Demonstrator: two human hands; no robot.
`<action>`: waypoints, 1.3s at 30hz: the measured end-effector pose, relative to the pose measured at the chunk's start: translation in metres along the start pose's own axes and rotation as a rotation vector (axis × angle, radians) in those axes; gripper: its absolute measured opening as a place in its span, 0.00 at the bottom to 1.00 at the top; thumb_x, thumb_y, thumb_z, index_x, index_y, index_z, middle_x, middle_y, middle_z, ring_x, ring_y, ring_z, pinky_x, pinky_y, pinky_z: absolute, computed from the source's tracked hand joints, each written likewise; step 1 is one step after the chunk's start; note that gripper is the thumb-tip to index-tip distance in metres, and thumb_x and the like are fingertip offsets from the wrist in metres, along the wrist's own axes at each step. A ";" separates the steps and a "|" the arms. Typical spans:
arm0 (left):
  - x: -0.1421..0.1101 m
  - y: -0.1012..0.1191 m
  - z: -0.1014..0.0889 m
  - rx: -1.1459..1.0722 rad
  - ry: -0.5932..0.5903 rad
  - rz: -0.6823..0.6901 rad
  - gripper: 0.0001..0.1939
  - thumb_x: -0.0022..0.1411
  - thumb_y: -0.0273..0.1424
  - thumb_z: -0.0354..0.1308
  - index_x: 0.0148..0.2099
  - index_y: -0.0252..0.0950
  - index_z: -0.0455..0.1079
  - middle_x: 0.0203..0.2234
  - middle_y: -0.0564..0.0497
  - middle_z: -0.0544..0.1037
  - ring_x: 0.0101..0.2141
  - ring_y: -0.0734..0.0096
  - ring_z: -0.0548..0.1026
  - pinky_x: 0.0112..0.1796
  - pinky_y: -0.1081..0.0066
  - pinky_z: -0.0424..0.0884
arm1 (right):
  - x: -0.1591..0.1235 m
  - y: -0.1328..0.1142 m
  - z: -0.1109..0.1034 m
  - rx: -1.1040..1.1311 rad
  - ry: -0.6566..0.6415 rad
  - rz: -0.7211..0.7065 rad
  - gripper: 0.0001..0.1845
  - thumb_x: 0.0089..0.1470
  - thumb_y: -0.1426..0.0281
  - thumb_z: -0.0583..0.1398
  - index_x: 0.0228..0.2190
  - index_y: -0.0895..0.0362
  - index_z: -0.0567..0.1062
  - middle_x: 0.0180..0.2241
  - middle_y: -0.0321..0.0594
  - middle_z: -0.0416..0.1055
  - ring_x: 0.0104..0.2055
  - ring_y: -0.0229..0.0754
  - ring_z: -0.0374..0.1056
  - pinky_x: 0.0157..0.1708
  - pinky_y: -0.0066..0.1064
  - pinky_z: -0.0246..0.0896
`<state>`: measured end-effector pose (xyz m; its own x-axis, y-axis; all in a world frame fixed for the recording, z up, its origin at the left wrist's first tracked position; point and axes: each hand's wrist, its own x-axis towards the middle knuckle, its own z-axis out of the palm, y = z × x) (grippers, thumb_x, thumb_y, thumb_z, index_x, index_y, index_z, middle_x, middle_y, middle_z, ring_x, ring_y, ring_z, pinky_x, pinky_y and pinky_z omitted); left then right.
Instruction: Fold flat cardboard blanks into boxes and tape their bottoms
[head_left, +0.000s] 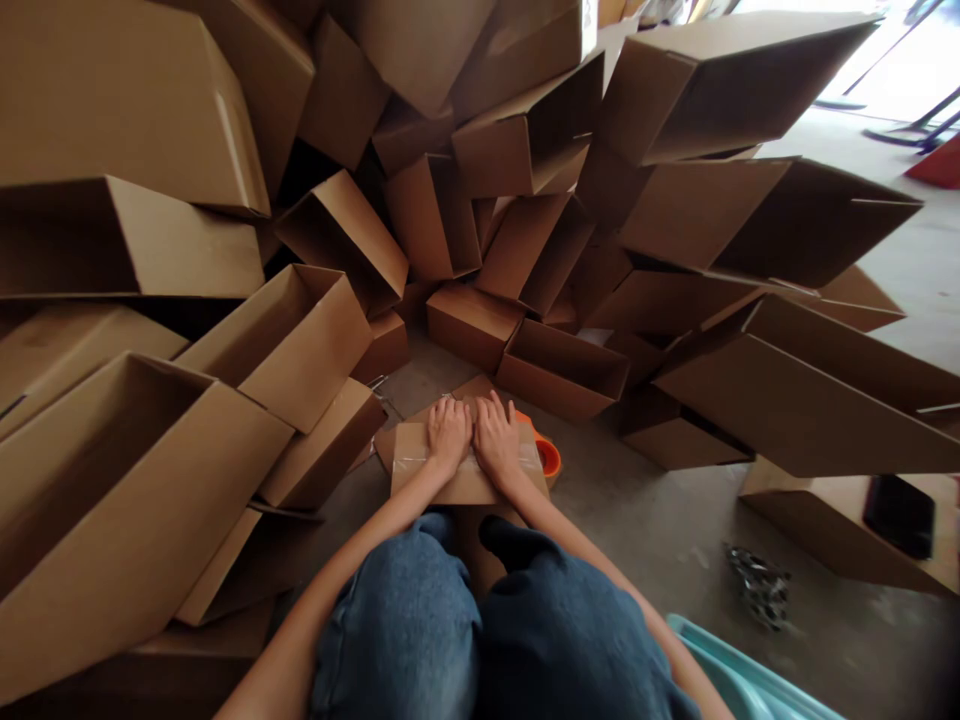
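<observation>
In front of my knees sits a cardboard box [471,492], its top closed with a strip of clear tape [411,458] across it. My left hand [449,432] lies flat on the top, fingers stretched out toward the far edge. Close beside it, my right hand [496,436] rests on the same surface with its fingers apart. An orange tape dispenser [549,458] is partly visible just right of the box. My right hand and the box hide some of it.
Open cardboard boxes are piled on the left [142,480], ahead [562,370] and right [810,390]. A black phone [900,515] lies on a box at the right. Crumpled dark plastic [757,588] is on the concrete floor [667,540], near a teal plastic edge [742,670].
</observation>
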<state>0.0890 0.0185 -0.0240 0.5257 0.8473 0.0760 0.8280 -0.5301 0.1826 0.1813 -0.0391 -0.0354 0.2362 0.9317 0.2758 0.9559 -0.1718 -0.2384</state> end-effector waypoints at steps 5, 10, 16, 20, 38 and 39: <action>-0.004 0.001 -0.004 -0.010 0.021 0.097 0.17 0.72 0.25 0.42 0.46 0.30 0.73 0.44 0.39 0.78 0.49 0.56 0.71 0.52 0.61 0.65 | -0.003 0.000 0.000 -0.084 -0.109 0.127 0.20 0.66 0.72 0.46 0.43 0.63 0.77 0.48 0.55 0.76 0.57 0.53 0.65 0.62 0.51 0.43; -0.007 0.001 -0.009 -0.060 0.031 0.202 0.15 0.72 0.26 0.45 0.42 0.30 0.73 0.41 0.40 0.78 0.47 0.59 0.72 0.52 0.63 0.66 | 0.001 0.003 -0.003 -0.075 -0.188 0.131 0.22 0.66 0.72 0.46 0.37 0.63 0.79 0.39 0.53 0.80 0.40 0.46 0.72 0.47 0.36 0.55; -0.009 0.000 -0.008 -0.103 0.006 0.236 0.17 0.73 0.28 0.43 0.43 0.31 0.73 0.41 0.41 0.78 0.47 0.61 0.73 0.53 0.63 0.66 | 0.004 0.002 -0.016 -0.056 -0.239 0.113 0.23 0.67 0.68 0.47 0.36 0.61 0.81 0.37 0.51 0.81 0.37 0.45 0.74 0.38 0.33 0.55; -0.008 0.002 -0.006 -0.093 -0.032 0.201 0.20 0.73 0.29 0.41 0.44 0.31 0.75 0.42 0.40 0.80 0.47 0.60 0.75 0.53 0.61 0.66 | 0.003 0.003 -0.021 -0.057 -0.256 0.121 0.24 0.68 0.67 0.47 0.36 0.60 0.81 0.39 0.51 0.81 0.40 0.45 0.75 0.40 0.33 0.55; -0.012 0.004 -0.022 -0.144 -0.159 0.131 0.22 0.73 0.30 0.42 0.49 0.28 0.78 0.46 0.37 0.81 0.47 0.58 0.79 0.50 0.62 0.70 | 0.000 0.001 -0.021 -0.069 -0.249 0.098 0.23 0.68 0.68 0.46 0.37 0.59 0.80 0.41 0.47 0.81 0.43 0.44 0.74 0.43 0.32 0.55; -0.012 0.003 -0.022 -0.147 -0.158 0.134 0.22 0.73 0.30 0.42 0.49 0.28 0.77 0.46 0.37 0.81 0.47 0.58 0.79 0.50 0.62 0.70 | -0.001 0.000 -0.021 -0.068 -0.247 0.094 0.23 0.68 0.68 0.46 0.37 0.59 0.80 0.40 0.47 0.80 0.43 0.44 0.74 0.43 0.32 0.55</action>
<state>0.0809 0.0072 -0.0023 0.6620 0.7483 -0.0426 0.7180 -0.6168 0.3225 0.1853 -0.0468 -0.0158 0.2826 0.9591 0.0179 0.9434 -0.2744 -0.1864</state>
